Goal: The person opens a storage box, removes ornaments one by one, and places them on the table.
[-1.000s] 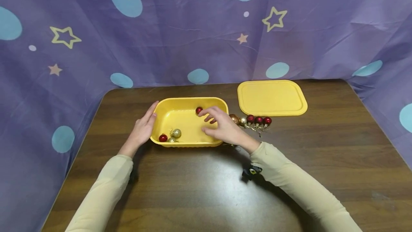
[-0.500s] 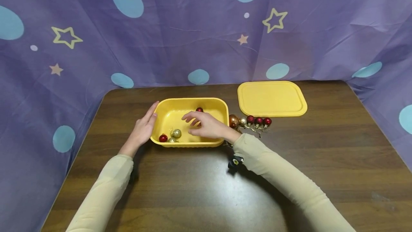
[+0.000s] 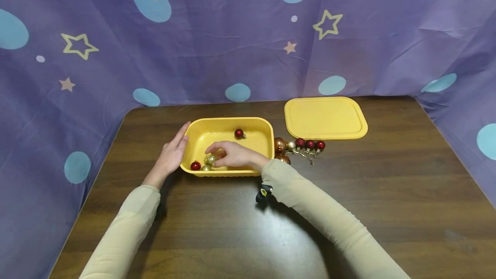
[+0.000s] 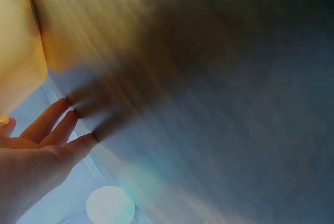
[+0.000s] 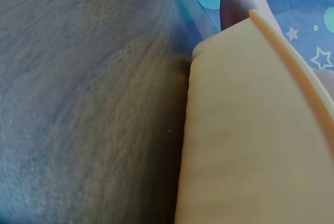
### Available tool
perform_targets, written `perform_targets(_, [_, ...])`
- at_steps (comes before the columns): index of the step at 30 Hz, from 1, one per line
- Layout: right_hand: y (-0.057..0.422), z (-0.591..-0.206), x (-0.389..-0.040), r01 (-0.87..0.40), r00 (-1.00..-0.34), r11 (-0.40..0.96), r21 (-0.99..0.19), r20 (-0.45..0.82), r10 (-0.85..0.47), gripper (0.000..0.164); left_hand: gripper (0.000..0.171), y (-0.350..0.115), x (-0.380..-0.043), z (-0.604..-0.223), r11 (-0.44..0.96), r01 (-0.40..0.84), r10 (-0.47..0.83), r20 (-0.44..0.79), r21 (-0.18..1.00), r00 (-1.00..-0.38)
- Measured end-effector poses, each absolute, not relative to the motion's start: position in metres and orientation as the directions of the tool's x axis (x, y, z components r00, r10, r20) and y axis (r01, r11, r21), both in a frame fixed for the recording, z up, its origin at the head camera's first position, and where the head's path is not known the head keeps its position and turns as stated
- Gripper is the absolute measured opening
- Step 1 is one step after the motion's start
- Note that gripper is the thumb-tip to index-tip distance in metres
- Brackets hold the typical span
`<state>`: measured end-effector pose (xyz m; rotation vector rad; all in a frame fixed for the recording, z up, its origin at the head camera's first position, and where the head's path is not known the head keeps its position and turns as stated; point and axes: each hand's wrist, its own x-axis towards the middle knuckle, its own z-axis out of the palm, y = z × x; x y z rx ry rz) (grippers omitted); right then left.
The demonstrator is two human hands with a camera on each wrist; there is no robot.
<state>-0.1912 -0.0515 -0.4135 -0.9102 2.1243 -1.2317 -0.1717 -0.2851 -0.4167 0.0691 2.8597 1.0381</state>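
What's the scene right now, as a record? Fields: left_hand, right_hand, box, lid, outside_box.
left_hand: left hand against the box's left end, fingers extended
right_hand: right hand reaching into the box, fingertips at a gold ball; whether it grips is unclear
box: yellow box, uncovered; visible inside are two gold balls and two red balls
lid: yellow lid flat on the table, apart from the box
outside_box: two copper balls, one pale gold ball, three dark red balls

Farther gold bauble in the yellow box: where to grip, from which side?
Likely a pinch across the round body of the farther gold bauble, from above: the yellow box is open on top, and the nearer gold bauble crowds that bauble's near side.
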Motion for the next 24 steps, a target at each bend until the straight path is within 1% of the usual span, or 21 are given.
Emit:
perform_targets(2, [-0.0531, -0.4148, -0.1916, -0.317, -0.631, 0.366, -0.875, -0.093, -0.77, 0.043, 0.052, -0.2846, -0.1719, -0.417, 0.767, 0.003, 0.075, -0.084, 0.642, -0.994])
perform_targets(4, [-0.0543, -0.4163, -0.1922, -0.369, -0.62, 0.375, -0.851, -0.076, -0.781, 0.043, 0.052, -0.2846, -0.1717, -0.4171, 0.768, 0.003, 0.073, -0.084, 0.641, -0.994])
perform_targets(9, [-0.0574, -0.4181, -0.1926, -0.526, -0.581, 0.399, -0.751, -0.025, -0.814, 0.04, 0.053, -0.2859, -0.1722, -0.4182, 0.773, 0.02, 0.083, -0.07, 0.634, -0.994])
perform_targets(11, [-0.0592, -0.4186, -0.1923, -0.56, -0.573, 0.405, -0.723, -0.015, -0.819, 0.037, 0.053, -0.2871, -0.1721, -0.4191, 0.773, 0.015, 0.082, -0.076, 0.634, -0.994])
perform_targets(16, [-0.0615, -0.4194, -0.1915, -0.556, -0.592, 0.423, -0.716, -0.016, -0.806, 0.029, 0.052, -0.288, -0.1719, -0.4204, 0.773, 0.001, 0.078, -0.094, 0.635, -0.993])
perform_targets(24, [-0.0604, -0.4201, -0.1932, -0.524, -0.635, 0.46, -0.717, -0.032, -0.772, 0.023, 0.053, -0.2873, -0.173, -0.4186, 0.781, 0.017, 0.095, -0.093, 0.625, -0.991])
